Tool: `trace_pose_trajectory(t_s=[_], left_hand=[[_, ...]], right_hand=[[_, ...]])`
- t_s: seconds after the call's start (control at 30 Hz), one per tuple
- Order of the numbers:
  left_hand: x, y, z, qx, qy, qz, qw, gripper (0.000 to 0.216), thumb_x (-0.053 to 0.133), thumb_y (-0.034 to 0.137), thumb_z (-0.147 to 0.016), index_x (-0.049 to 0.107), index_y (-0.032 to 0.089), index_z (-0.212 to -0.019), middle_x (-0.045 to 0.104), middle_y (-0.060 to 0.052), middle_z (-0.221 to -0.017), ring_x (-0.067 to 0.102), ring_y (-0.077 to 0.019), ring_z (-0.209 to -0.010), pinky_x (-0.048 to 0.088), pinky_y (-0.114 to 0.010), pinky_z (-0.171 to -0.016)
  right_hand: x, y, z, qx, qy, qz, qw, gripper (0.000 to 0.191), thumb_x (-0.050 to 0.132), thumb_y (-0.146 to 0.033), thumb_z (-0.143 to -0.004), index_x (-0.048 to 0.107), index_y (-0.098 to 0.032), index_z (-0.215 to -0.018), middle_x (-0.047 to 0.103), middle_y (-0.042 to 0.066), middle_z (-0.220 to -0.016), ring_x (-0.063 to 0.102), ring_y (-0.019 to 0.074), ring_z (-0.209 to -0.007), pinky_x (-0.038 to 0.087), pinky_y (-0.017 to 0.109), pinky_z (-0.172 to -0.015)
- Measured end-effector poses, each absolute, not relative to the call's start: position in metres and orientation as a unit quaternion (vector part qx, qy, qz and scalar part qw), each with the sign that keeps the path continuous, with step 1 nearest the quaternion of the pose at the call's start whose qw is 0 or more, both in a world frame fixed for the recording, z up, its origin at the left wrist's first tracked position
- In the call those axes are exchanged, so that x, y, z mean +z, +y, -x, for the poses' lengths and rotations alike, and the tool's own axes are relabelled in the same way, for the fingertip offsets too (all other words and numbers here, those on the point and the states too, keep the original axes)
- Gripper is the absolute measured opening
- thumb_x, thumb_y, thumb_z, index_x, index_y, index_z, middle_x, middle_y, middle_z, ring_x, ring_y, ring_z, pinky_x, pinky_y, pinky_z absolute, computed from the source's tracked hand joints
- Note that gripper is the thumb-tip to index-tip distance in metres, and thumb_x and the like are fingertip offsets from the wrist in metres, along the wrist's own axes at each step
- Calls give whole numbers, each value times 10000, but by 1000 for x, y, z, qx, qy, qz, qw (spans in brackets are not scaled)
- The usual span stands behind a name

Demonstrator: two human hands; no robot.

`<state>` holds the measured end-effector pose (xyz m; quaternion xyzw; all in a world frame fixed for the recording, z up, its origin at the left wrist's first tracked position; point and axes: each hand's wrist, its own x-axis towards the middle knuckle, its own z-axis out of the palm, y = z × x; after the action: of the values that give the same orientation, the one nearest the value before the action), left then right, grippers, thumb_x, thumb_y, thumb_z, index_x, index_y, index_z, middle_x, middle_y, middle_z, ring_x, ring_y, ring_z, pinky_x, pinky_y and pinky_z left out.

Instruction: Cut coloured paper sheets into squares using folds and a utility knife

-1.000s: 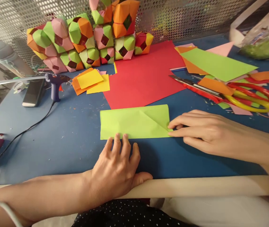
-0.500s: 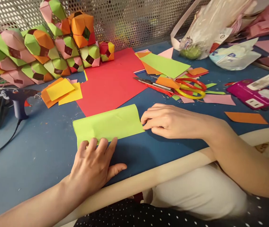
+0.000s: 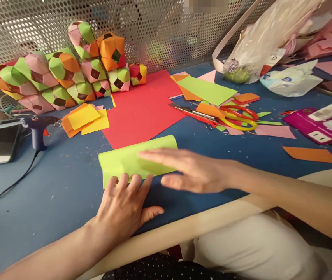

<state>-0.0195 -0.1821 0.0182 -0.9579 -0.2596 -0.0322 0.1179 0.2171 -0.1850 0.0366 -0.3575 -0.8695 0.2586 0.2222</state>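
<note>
A sheet of light green paper [image 3: 119,157], folded over lengthwise with a rounded far side, lies on the blue table before me. My left hand [image 3: 126,200] rests its spread fingertips on the near left part of the paper, with the thumb stretched out on the table. Over the paper's right half is my right hand [image 3: 192,171], its fingers extended and slightly blurred; whether they touch the paper I cannot tell. A large red sheet [image 3: 145,112] lies just beyond the green one.
Folded-paper modules [image 3: 63,72] are stacked along the perforated screen. At left are a glue gun [image 3: 38,130] and a phone [image 3: 5,144]. Yellow and orange squares [image 3: 85,118] lie nearby. Scissors [image 3: 238,118], a cutter knife [image 3: 195,113], paper scraps and a magenta item [image 3: 314,124] are at right.
My right hand has left the paper's right end and moved left over its middle, fingers straightened. My left hand stays on the near left part. The camera view has shifted slightly.
</note>
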Motion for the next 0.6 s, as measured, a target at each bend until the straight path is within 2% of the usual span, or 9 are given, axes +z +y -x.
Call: trace_pose_trajectory(t_s=[0.1,0.17,0.23,0.37,0.47,0.6], left_hand=[[15,-181,20,-59,-263,957,109,719,227,714,-917,659,178,-1125,611,-95,-908,530,-232,-721,410,-378,-621],[14,-181,21,-63,-259,958,107,717,210,714,-918,683,183,-1014,604,-84,-871,521,-228,-704,404,-379,-618],[14,-181,21,-57,-255,959,108,711,219,717,-914,681,187,-1023,593,-65,-829,515,-225,-692,403,-382,-619],[18,-182,22,-41,-258,959,106,706,264,707,-916,595,189,-1262,605,-56,-861,529,-230,-722,416,-389,-635],[19,-183,22,-28,-262,959,101,715,260,709,-916,582,189,-1285,614,-63,-902,541,-236,-749,425,-394,-644],[19,-184,22,-16,-267,959,92,723,236,706,-920,574,187,-1292,616,-69,-917,552,-243,-784,429,-400,-661]], right_hand=[[22,-181,-190,359,-868,302,161,877,315,-675,-953,158,-42,-1538,208,167,-1586,195,247,-1471,236,415,-1193],[13,-175,-182,367,-864,319,134,943,246,-752,-913,139,-61,-1546,135,154,-1600,100,263,-1488,129,456,-1218],[5,-169,-185,342,-867,345,110,975,219,-785,-888,164,-67,-1544,85,146,-1605,37,271,-1491,62,473,-1223],[-5,-156,-217,244,-873,412,91,932,284,-761,-902,146,-108,-1553,43,134,-1606,25,276,-1490,56,498,-1220],[-11,-153,-251,169,-861,473,84,870,322,-722,-921,128,-164,-1559,95,130,-1606,75,285,-1485,90,538,-1209],[-8,-159,-274,130,-848,508,72,877,332,-715,-920,142,-141,-1556,147,155,-1598,113,307,-1476,110,568,-1200]])
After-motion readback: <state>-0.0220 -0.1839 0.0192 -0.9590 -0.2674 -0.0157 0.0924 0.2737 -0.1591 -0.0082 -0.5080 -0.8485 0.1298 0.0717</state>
